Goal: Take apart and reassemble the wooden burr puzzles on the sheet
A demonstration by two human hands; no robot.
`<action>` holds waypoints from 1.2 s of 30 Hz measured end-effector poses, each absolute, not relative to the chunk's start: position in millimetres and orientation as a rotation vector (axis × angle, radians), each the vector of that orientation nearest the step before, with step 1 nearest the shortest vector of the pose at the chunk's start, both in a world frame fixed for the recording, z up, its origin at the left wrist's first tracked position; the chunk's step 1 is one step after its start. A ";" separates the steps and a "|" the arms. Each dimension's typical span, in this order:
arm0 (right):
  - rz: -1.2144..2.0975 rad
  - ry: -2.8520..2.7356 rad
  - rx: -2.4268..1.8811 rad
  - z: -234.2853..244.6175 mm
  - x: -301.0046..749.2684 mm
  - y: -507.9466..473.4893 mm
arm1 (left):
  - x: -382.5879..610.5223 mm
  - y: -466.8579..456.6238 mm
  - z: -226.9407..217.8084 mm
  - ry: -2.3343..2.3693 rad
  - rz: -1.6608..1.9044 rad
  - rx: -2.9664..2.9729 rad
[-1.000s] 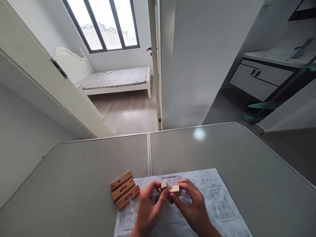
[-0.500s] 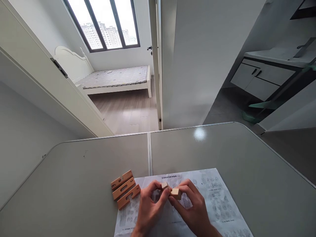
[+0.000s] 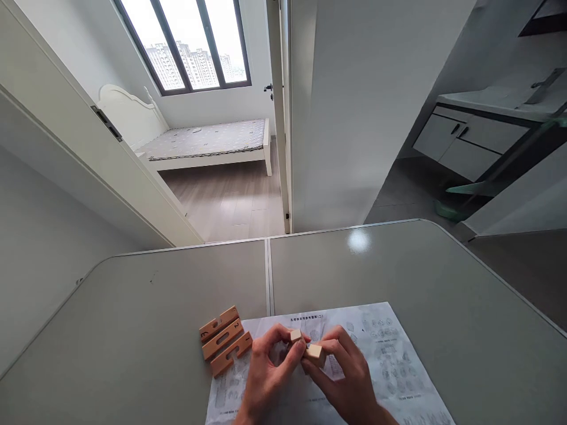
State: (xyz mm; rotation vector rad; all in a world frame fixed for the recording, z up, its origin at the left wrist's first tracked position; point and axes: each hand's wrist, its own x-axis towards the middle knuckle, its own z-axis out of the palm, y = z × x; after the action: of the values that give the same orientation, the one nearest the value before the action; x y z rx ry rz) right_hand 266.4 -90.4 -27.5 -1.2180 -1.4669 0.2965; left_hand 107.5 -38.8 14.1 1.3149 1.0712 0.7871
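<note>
My left hand (image 3: pixel 271 369) pinches a pale wooden puzzle piece (image 3: pixel 296 336) between thumb and fingers. In my right hand (image 3: pixel 348 369) is another pale wooden puzzle piece (image 3: pixel 315 354), its square end facing up. The two pieces are close together, and my fingers hide where they meet, so I cannot tell whether they are joined. Beneath both hands lies a printed instruction sheet (image 3: pixel 398 360). Left of my left hand, three reddish-brown notched wooden pieces (image 3: pixel 224 340) marked 1, 2 and 3 lie side by side, partly on the sheet's corner.
The grey table (image 3: pixel 133 330) has a metal-trimmed edge and a seam down its middle. Beyond it are an open doorway, a bed (image 3: pixel 208 139) under a window, and a white wall. A vanity cabinet (image 3: pixel 469 139) stands at the far right.
My right hand and its puzzle piece have tilted and dropped very slightly. My left hand stays almost still, and the notched pieces have not moved.
</note>
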 end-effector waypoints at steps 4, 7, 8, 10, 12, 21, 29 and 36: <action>0.252 -1.478 -1.225 -27.9 266.3 -89.8 | 106.8 -40.0 6.6 1.059 0.798 1.329; 0.146 -1.528 -1.200 -28.2 263.8 -90.1 | 107.7 -40.7 -2.2 1.083 0.856 1.341; 0.105 -1.552 -1.179 -28.4 262.6 -90.5 | 108.4 -40.8 -4.7 1.106 0.887 1.336; 0.066 -1.583 -1.137 -29.3 260.4 -91.7 | 110.1 -40.8 -7.9 1.123 0.920 1.310; 0.105 -1.578 -1.135 -30.5 259.3 -92.9 | 112.0 -40.8 -8.2 1.081 0.920 1.267; 0.139 -1.604 -1.108 -27.0 257.0 -92.6 | 113.5 -44.1 -5.0 1.093 1.034 1.210; 0.304 -1.554 -1.134 -26.9 258.4 -92.9 | 109.9 -35.2 -3.5 1.197 1.270 1.134; 0.680 -1.306 -1.334 -33.9 262.8 -90.2 | 111.9 -34.6 -9.2 1.266 1.276 1.151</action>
State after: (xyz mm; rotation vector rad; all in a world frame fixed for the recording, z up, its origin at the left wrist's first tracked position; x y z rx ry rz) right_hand 262.8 -90.2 -33.9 -1.3340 -1.3058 0.6802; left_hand 111.9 -34.6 -9.2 1.1509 1.2662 1.2763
